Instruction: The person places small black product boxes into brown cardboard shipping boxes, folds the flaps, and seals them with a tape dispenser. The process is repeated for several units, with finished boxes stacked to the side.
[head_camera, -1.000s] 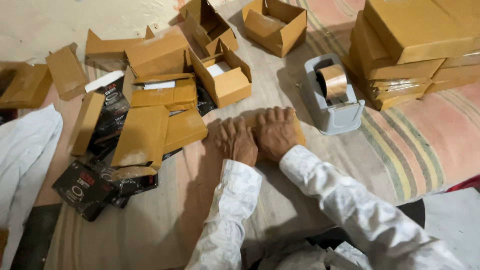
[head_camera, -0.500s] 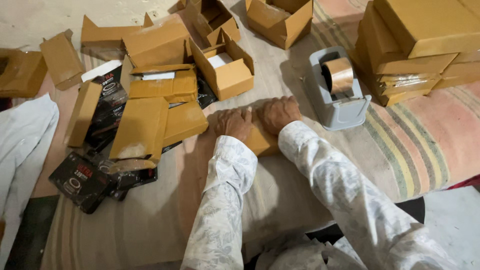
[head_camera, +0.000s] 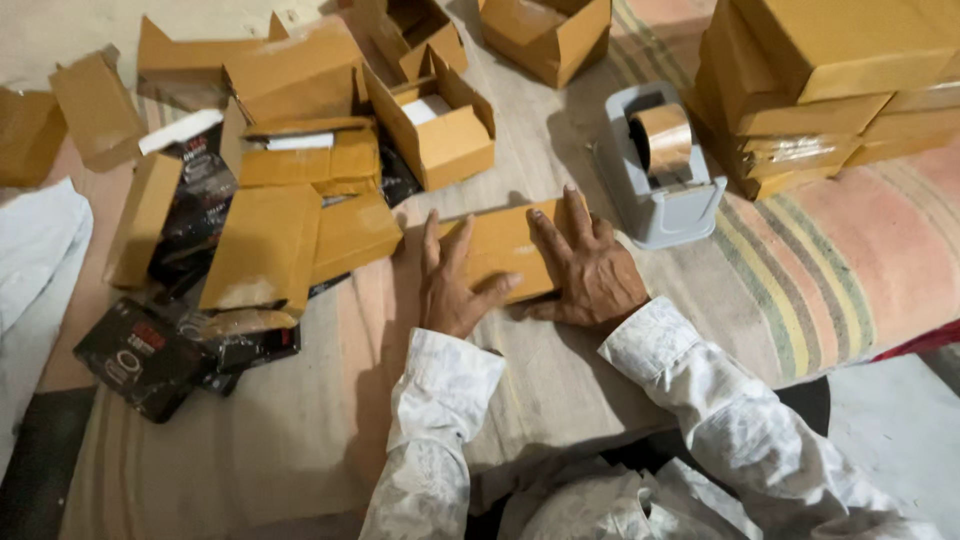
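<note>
Both hands rest flat on a small closed brown cardboard box (head_camera: 505, 248) that lies on a striped cloth (head_camera: 800, 290) covering the floor, directly in front of the person. The left hand (head_camera: 455, 283) lies on the box's left end with fingers spread and extended, the thumb reaching across the near edge of the box. The right hand (head_camera: 590, 265) covers the right end, fingers likewise spread and pressed down on the top face. Neither hand pinches or lifts anything; both are open, palms down. White patterned sleeves cover both forearms.

Just beside the box, to its right and slightly beyond it, stands a grey tape dispenser (head_camera: 660, 195) loaded with a roll of brown tape (head_camera: 663, 138). Beyond the dispenser, at the upper right, is a stack of closed brown boxes (head_camera: 830, 80). Beyond the hands sits an open cardboard box (head_camera: 440, 125) with a white item inside; another open box (head_camera: 545, 35) lies farther off at the top edge. To the left is a loose heap of flat and partly folded cardboard cartons (head_camera: 270, 240), lying over several black packages (head_camera: 140, 355). White fabric (head_camera: 35, 250) shows at the left edge.
</note>
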